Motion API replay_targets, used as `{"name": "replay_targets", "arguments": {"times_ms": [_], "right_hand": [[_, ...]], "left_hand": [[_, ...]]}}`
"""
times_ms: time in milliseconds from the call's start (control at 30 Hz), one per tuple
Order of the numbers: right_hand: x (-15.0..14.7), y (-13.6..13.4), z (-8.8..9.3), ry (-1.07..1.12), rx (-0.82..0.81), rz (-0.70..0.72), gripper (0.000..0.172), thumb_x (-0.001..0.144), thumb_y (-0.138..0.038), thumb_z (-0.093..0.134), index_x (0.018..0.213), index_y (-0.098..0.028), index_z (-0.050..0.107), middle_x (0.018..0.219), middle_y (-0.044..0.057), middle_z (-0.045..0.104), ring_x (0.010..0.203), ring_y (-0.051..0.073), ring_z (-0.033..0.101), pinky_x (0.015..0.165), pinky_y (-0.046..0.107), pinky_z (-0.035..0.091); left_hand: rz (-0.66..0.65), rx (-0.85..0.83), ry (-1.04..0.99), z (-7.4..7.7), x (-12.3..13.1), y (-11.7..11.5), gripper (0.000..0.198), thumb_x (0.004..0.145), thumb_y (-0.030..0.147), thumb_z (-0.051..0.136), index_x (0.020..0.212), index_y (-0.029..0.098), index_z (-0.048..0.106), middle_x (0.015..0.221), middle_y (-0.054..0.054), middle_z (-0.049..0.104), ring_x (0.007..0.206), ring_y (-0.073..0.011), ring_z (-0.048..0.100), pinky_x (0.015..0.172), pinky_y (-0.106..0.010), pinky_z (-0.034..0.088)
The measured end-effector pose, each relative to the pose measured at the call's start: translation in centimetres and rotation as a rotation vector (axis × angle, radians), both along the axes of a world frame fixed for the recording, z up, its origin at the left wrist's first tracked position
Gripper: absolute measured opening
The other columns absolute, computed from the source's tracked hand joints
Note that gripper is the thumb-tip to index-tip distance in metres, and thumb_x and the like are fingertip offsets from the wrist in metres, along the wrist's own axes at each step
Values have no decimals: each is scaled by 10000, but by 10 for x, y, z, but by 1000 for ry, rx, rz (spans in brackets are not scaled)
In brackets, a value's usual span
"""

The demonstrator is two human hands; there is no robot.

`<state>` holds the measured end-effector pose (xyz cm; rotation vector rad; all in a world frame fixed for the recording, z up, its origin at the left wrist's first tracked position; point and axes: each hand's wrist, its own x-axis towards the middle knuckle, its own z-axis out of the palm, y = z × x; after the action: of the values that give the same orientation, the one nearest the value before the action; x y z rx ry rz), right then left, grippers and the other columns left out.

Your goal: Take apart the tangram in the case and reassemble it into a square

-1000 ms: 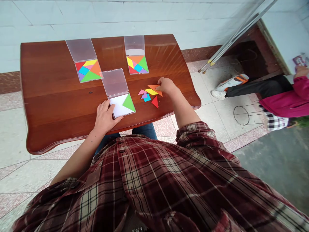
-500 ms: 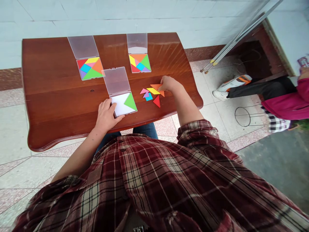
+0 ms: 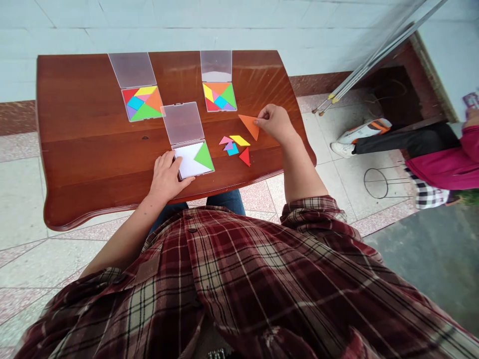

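Observation:
My right hand pinches a large orange triangle and holds it lifted above the wooden table. Below it lie loose puzzle pieces: a yellow one, a pink one, a blue one and a red triangle. My left hand rests on the near left corner of an open white tray that holds one green triangle. The tray's clear lid lies flat behind it.
Two other open trays, each filled with coloured pieces, sit farther back: one at left, one at centre. Another person's legs and a white shoe are on the floor to the right, beside a wire stand.
My right hand has picked the orange triangle up off the pile and raised it up and to the right. My left hand has stayed on the tray.

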<state>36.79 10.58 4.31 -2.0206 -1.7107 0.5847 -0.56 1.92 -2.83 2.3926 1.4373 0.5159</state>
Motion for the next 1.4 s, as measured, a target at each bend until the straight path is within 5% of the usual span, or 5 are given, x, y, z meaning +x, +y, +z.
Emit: {"name": "replay_targets", "arguments": {"times_ms": [167,433,700,1400], "right_hand": [[-63,-19,8,199,46,198,197,788,-284,714,779,-229,526,708,-19,513,714,143,516,670,300,469],[-138,-35,-13,448,-174,448,175,794,-131,662,745,-194,507,640,-58,511,618,95,486,620,244,379],[-163,-18,-15,319,-326,585,113,781,-66,597,748,-169,567,647,-62,525,617,88,468,648,243,360],[-163,-12,-10,201,-336,769,81,777,-95,577,750,-170,591,671,-51,544,652,90,441,671,255,308]], "left_hand": [[1,6,-9,0,0,0,605,823,557,660,1279,175,549,1481,-205,462,1388,-423,401,1167,-612,310],[16,11,-45,0,2,0,783,801,594,673,1406,161,431,1467,-209,482,1370,-420,438,1160,-606,323],[68,-13,-111,-1,4,0,1037,732,644,738,1509,135,278,1470,-235,486,1334,-430,478,1113,-598,373],[38,-15,-75,5,4,-1,936,765,642,706,1473,154,339,1440,-207,512,1332,-413,479,1131,-566,351]]}}
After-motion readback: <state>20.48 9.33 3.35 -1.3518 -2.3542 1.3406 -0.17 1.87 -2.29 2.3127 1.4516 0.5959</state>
